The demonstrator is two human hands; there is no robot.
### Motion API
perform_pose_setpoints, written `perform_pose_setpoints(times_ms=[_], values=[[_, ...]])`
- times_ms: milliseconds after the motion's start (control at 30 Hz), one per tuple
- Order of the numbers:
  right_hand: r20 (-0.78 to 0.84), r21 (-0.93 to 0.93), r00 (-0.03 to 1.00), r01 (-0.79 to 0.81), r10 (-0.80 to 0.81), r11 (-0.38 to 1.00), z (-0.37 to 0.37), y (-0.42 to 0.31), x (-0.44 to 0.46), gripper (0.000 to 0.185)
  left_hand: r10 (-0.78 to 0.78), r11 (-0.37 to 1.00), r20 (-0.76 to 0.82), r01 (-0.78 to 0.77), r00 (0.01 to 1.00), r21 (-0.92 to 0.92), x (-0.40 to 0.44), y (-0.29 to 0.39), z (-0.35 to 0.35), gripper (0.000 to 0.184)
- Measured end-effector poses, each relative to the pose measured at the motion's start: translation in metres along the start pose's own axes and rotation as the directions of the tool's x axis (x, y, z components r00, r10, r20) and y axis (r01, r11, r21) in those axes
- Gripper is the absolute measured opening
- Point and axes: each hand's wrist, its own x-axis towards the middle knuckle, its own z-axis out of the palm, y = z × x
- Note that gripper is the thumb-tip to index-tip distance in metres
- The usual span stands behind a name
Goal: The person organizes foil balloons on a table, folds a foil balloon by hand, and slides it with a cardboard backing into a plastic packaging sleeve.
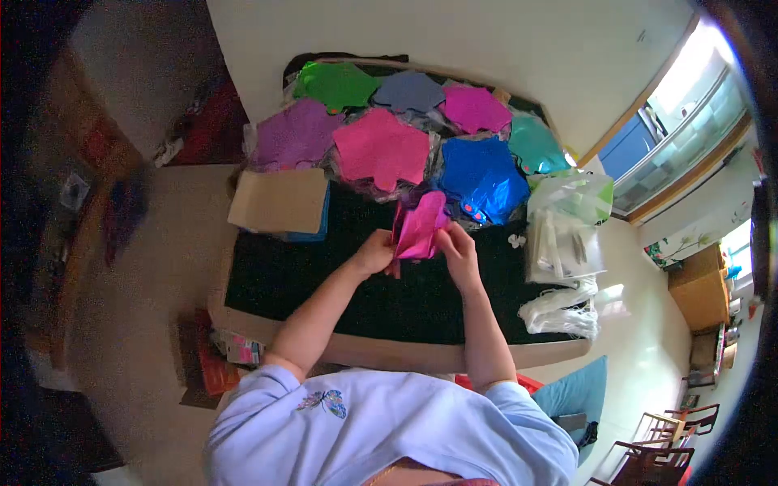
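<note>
A shiny magenta piece of foil-like material (pixel 423 227), bent or folded, is held up between my hands over the dark tabletop. My left hand (pixel 375 253) pinches its left edge, and my right hand (pixel 459 248) grips its right edge with the fingers bent. Just beyond it lie a stack of pink shaped pieces (pixel 382 150) and a stack of shiny blue shaped pieces (pixel 485 174). Whether the held piece is one layer or several cannot be made out.
Farther back are green (pixel 335 84), grey (pixel 409 92), purple (pixel 298 131), magenta (pixel 475 109) and teal stacks (pixel 536 144). A cardboard-topped pile (pixel 278 201) sits left. Clear plastic bags (pixel 566 249) and a white string bundle (pixel 559 313) lie right. The table's padded edge (pixel 405 351) is nearest me.
</note>
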Motion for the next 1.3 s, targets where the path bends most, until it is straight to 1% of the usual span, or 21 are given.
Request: perform_pose_setpoints(times_ms=[33,67,100,167,200,233,267,300,333,367,467,600,667,700,767,867,967,1067,1200,1267,1300], values=[[-0.059,0.112,0.997,0.048,-0.042,0.993,0.001,-0.002,0.001,0.019,0.002,1.0,0.002,-0.002,1.0,0.011,0.0,0.001,-0.001,0.026],[-0.12,0.18,0.991,-0.034,0.056,0.983,-0.004,-0.006,0.0,0.023,0.003,1.0,0.005,-0.003,1.0,0.02,0.0,0.003,-0.001,0.024],[-0.125,0.178,0.991,-0.03,0.052,0.984,-0.008,-0.003,0.003,0.023,0.007,1.0,0.01,-0.007,1.0,0.021,0.001,0.004,-0.001,0.024],[-0.003,0.062,0.998,0.069,-0.069,0.996,-0.02,0.008,0.006,0.025,-0.081,0.988,0.042,0.075,0.996,0.134,0.0,0.003,-0.001,0.022],[0.087,0.038,0.994,-0.064,0.061,0.997,-0.027,0.004,0.003,0.031,-0.091,0.987,0.043,0.084,0.995,0.134,0.004,-0.007,0.0,0.022],[0.084,0.043,0.994,-0.078,0.074,0.996,-0.023,0.001,0.0,0.031,0.1,0.99,0.013,-0.101,0.995,0.097,0.009,-0.021,0.003,0.021],[0.015,0.06,0.999,0.037,-0.038,0.998,-0.017,-0.003,-0.001,0.035,0.285,0.957,-0.027,-0.283,0.958,0.064,0.012,-0.036,0.005,0.021],[-0.056,0.068,0.987,0.154,-0.15,0.986,-0.012,-0.008,-0.002,0.038,0.272,0.961,-0.027,-0.27,0.962,0.061,0.011,-0.04,0.004,0.021],[-0.101,-0.123,0.975,0.186,-0.198,0.975,-0.019,-0.014,0.0,0.043,0.21,0.971,-0.039,-0.203,0.977,0.125,0.013,-0.041,0.001,0.021],[-0.098,-0.124,0.976,0.181,-0.193,0.976,-0.019,-0.016,0.0,0.043,0.153,0.972,-0.056,-0.14,0.987,0.187,0.016,-0.042,0.0,0.022],[0.201,-0.469,0.942,0.334,-0.269,0.818,-0.015,-0.018,-0.001,0.036,0.153,0.964,-0.008,-0.148,0.988,0.22,0.021,-0.05,0.001,0.02],[0.165,-0.415,0.965,0.255,-0.203,0.873,-0.02,0.019,0.003,0.026,0.091,0.974,0.079,-0.105,0.993,0.203,0.018,-0.042,0.006,0.023],[0.093,-0.304,0.996,0.026,0.003,0.952,-0.019,0.018,0.004,0.013,0.078,0.989,0.08,-0.087,0.994,0.12,0.016,-0.039,0.009,0.023],[0.095,-0.303,0.995,0.022,0.007,0.953,-0.017,0.016,0.004,0.013,0.074,0.99,0.078,-0.083,0.994,0.118,0.014,-0.037,0.011,0.023],[0.053,-0.24,0.998,0.051,-0.04,0.969,-0.013,0.012,0.004,0.01,0.124,0.991,0.104,-0.117,0.987,-0.07,0.013,-0.031,0.014,0.024],[-0.002,-0.222,1.0,0.028,-0.029,0.975,-0.007,0.011,0.003,0.009,0.076,0.99,0.164,-0.054,0.984,-0.134,0.016,-0.04,0.016,0.026],[-0.033,-0.317,0.99,0.122,-0.139,0.941,-0.003,0.016,0.003,0.009,0.128,0.98,0.093,-0.112,0.987,-0.162,0.014,-0.038,0.024,0.021],[-0.061,-0.313,0.985,0.137,-0.164,0.94,0.001,0.014,0.003,0.01,0.149,0.983,0.117,-0.134,0.982,-0.123,0.016,-0.042,0.026,0.022],[-0.089,-0.331,0.984,0.117,-0.154,0.936,0.001,0.015,0.001,0.011,0.082,0.988,0.116,-0.065,0.99,-0.14,0.013,-0.038,0.03,0.023],[-0.079,-0.198,0.993,0.076,-0.093,0.977,0.0,0.021,0.0,0.02,0.044,0.97,0.111,-0.016,0.993,-0.242,0.017,-0.044,0.029,0.022],[-0.077,-0.198,0.993,0.076,-0.093,0.977,0.003,0.018,0.001,0.02,0.044,0.97,0.11,-0.016,0.993,-0.243,0.018,-0.046,0.028,0.022]])
